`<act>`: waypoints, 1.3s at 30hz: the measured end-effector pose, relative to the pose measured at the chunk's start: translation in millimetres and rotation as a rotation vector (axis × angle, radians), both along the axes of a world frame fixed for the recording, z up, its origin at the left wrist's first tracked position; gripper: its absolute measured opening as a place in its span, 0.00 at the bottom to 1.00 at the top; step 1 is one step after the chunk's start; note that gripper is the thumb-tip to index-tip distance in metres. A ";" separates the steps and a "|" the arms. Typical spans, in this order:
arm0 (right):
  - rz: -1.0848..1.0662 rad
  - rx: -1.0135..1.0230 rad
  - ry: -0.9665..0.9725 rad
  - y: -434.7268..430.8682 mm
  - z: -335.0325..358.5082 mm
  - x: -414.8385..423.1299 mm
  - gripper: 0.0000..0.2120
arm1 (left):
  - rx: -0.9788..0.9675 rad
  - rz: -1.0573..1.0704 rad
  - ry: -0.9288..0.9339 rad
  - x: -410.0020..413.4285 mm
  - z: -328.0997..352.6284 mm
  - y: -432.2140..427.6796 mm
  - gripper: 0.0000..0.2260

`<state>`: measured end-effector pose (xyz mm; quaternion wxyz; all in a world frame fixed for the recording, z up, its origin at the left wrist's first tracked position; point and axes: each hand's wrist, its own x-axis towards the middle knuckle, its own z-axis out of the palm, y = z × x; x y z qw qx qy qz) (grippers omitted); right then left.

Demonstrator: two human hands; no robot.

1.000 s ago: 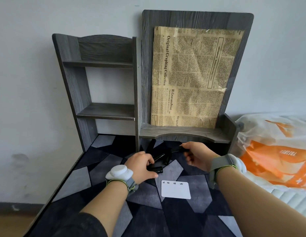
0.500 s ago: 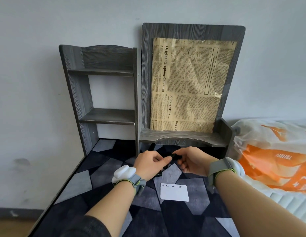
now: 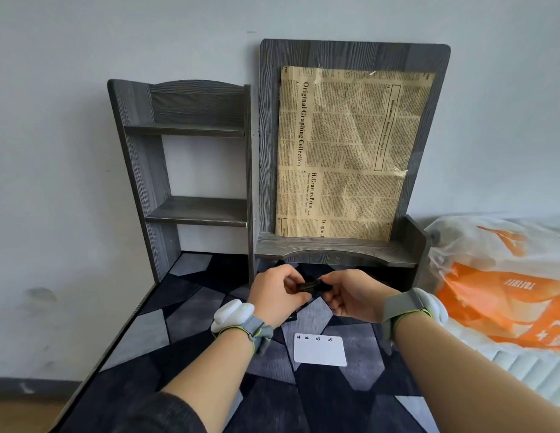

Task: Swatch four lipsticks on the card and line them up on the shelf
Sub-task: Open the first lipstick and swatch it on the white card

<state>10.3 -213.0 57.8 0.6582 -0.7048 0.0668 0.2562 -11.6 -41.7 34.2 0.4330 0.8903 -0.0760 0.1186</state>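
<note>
A black lipstick [image 3: 310, 286] lies level between my two hands, just in front of the lower shelf. My left hand [image 3: 277, 295] grips its left end and my right hand [image 3: 350, 296] pinches its right end. The white card [image 3: 320, 351], numbered along its top edge, lies flat on the patterned mat below my hands. Another dark lipstick [image 3: 292, 317] peeks out under my left hand, mostly hidden. The grey wooden shelf unit [image 3: 335, 248] stands against the wall behind, with its lower right shelf bare.
The open shelves [image 3: 200, 210] on the left of the unit hold nothing. A newspaper sheet [image 3: 350, 154] covers the unit's right back panel. A plastic bag [image 3: 503, 285] with orange print lies to the right. The table's left edge [image 3: 122, 332] drops to the floor.
Both hands have come together and lifted one lipstick off the mat. My left hand left the lipsticks on the mat and took the lipstick's other end.
</note>
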 end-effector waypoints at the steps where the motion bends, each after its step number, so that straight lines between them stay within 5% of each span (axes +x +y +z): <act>1: -0.006 0.008 0.000 0.0 0.0 0.4 0.08 | -0.014 0.000 0.001 0.0 -0.2 -0.7 0.09; 20: -0.005 0.058 -0.003 -2.0 -1.8 0.6 0.09 | -0.023 0.022 -0.028 2.7 -3.8 -2.0 0.08; 24: -0.065 0.108 -0.014 -3.5 -1.6 1.5 0.10 | -0.051 -0.032 0.027 0.2 -5.1 -0.6 0.17; 32: -0.057 0.035 -0.117 -10.9 -0.7 -11.5 0.09 | 0.102 -0.021 0.095 -13.4 -25.9 23.8 0.08; 39: -0.083 0.008 -0.082 -13.9 -7.6 -24.0 0.06 | 0.159 -0.065 0.155 -31.6 -49.5 26.9 0.12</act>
